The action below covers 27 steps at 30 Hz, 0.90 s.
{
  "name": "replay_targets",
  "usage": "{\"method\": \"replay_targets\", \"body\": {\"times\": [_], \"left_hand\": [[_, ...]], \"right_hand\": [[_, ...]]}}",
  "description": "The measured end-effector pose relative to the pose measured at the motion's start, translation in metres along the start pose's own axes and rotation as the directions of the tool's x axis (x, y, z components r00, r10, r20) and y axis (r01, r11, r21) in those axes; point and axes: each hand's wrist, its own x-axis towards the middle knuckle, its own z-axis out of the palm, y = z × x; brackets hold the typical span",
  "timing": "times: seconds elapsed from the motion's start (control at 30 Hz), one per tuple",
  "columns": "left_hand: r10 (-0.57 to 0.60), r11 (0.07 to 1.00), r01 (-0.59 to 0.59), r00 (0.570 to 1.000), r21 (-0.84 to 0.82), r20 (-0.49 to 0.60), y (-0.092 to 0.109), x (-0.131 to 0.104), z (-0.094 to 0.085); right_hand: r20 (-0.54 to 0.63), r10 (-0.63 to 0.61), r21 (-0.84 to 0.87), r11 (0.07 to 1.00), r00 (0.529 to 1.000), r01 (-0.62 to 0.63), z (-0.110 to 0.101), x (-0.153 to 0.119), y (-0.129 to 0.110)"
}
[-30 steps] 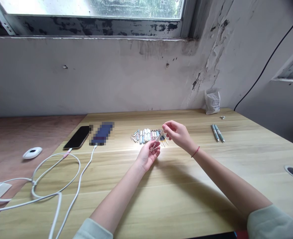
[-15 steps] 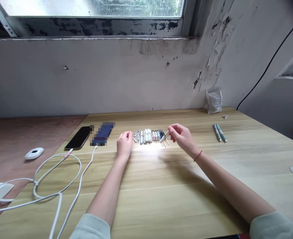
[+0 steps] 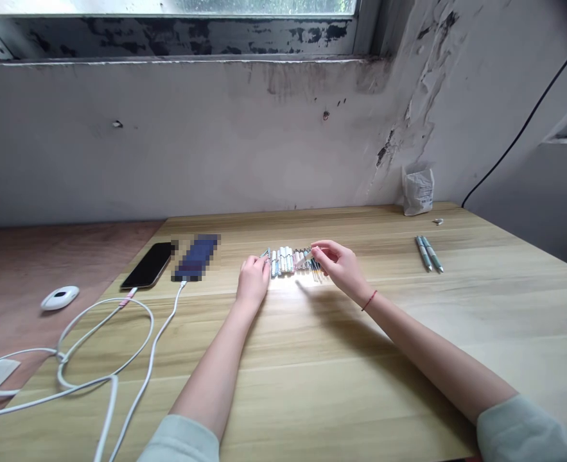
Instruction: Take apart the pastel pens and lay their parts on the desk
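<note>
A row of small pen parts lies side by side on the wooden table, white and light blue ones to the left, pink, grey and dark ones to the right. Thin refills lie at its right end. Between the fingertips of my right hand is a white pen part, slanted over the row. My left hand rests at the row's left end, fingers closed together; what they hold, if anything, is hidden.
Two green pens lie to the right, with a white packet by the wall. At left are a black phone, a blurred blue device, white cables and a white oval gadget.
My left hand has moved right, up against the row's left end. My right hand has shifted left with the white part, now over the row's middle. The view has tilted slightly down.
</note>
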Motion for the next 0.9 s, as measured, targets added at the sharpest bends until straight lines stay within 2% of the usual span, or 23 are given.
{"method": "replay_targets", "body": {"times": [0.17, 0.4, 0.53, 0.73, 0.8, 0.9], "left_hand": [[0.023, 0.999, -0.024, 0.999, 0.039, 0.028, -0.001, 0.0, 0.001], [0.005, 0.998, -0.004, 1.0, -0.065, 0.023, 0.001, 0.0, 0.0], [0.032, 0.995, -0.028, 0.998, -0.093, 0.047, 0.002, 0.0, 0.0], [0.083, 0.991, -0.075, 0.995, -0.113, 0.061, 0.001, 0.0, 0.001], [0.094, 0.988, -0.087, 0.994, -0.129, 0.05, 0.001, 0.0, 0.001], [0.101, 0.985, -0.095, 0.994, -0.147, 0.039, 0.002, 0.0, 0.002]], "right_hand": [[-0.007, 0.068, 0.065, 0.996, 0.998, -0.068, 0.009, 0.007, -0.003], [0.029, 0.215, 0.218, 0.952, 0.976, -0.217, 0.017, 0.012, 0.001], [0.036, 0.258, 0.254, 0.932, 0.966, -0.258, 0.019, 0.011, 0.007], [0.041, 0.142, 0.044, 0.989, 0.989, -0.144, 0.024, 0.005, 0.009], [0.046, 0.061, -0.066, 0.996, 0.997, -0.058, 0.026, 0.002, 0.008], [0.081, -0.127, -0.23, 0.963, 0.989, 0.142, 0.031, -0.002, 0.006]]}}
